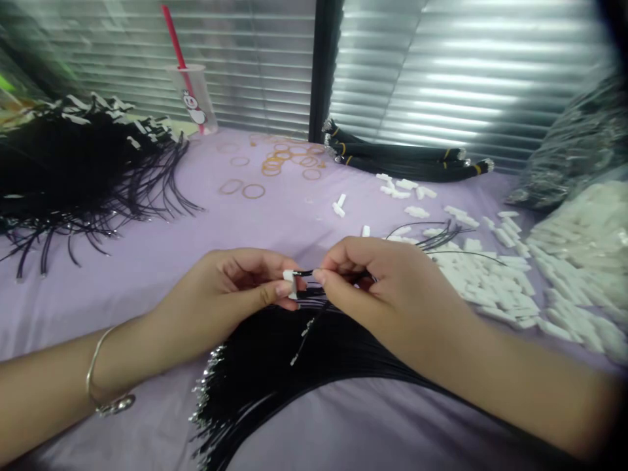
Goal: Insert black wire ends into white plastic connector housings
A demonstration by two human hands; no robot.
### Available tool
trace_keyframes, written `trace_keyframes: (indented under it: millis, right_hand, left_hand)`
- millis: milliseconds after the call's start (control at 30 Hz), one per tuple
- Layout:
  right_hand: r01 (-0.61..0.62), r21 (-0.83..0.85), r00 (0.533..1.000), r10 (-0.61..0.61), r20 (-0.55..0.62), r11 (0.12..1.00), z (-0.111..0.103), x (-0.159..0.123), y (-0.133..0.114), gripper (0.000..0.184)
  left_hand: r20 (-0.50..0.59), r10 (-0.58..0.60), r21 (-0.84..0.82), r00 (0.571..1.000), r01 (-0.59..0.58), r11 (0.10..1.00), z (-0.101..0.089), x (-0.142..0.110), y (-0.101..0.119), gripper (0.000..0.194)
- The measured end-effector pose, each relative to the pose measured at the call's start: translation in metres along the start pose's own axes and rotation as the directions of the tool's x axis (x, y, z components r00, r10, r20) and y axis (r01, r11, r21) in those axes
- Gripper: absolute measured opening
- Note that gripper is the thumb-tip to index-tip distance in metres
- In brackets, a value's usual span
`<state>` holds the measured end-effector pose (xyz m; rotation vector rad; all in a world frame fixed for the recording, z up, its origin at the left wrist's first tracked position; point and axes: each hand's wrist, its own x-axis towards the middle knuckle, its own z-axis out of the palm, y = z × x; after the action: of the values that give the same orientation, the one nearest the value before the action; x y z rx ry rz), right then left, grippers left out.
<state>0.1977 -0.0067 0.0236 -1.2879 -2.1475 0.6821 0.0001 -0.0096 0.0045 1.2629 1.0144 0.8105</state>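
Left grip (230, 288) clenched on a white plastic connector housing (289, 282), thumb and fingertips pressing it from opposite sides, a silver bangle (101, 374) loose around the wrist. Right grip (377, 288) just beside it and also closed, thumb and forefinger pinching thin black wires (307, 292) at the mouth of the housing; exact number of wires hidden by the fingers.

Directly below both grips, a broad fanned sheaf of black wires (294, 373) on a lilac cloth-covered table (147, 314), with crimped silver terminals (206, 392) bunched along its lower left edge. A few stray strands (441, 239) arching out past the right grip, over a spread of loose white connector housings (490, 288). Against that spread, a clear plastic bag of similar white pieces (583, 229), and behind it a dark, blurred bag (574, 144) of unclear contents.

Farther up the table, a few white housings (338, 206) lying apart, thin tan rubber bands (284, 160) scattered near the back edge, and a row of black wire bundles (407, 157) with yellow ties. At the left, a large splayed mass of black wires (83, 163) with white tags at the far ends. Behind it, a clear plastic cup (191, 98) with a pig print and a red straw, in front of slatted blinds (245, 65).
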Motion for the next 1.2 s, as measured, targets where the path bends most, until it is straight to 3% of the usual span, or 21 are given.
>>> trace_keyframes:
  millis: [500, 933, 1200]
  right_hand:
    - [-0.011, -0.029, 0.998, 0.013, 0.068, 1.000, 0.005, 0.001, 0.005, 0.020]
    - [-0.090, 0.052, 0.990, 0.083, 0.117, 0.995, 0.004, 0.003, 0.010, 0.021]
    - [-0.011, 0.037, 0.995, 0.007, 0.097, 0.999, 0.005, 0.002, 0.013, 0.020]
  left_hand:
    - [-0.044, -0.010, 0.122, 0.999, 0.016, 0.992, 0.004, -0.001, 0.000, 0.015]
    - [0.032, -0.073, 0.086, 0.997, 0.070, 0.994, -0.001, 0.008, -0.003, 0.013]
    - [0.017, -0.085, 0.096, 0.996, 0.083, 0.992, -0.002, 0.007, -0.004, 0.010]
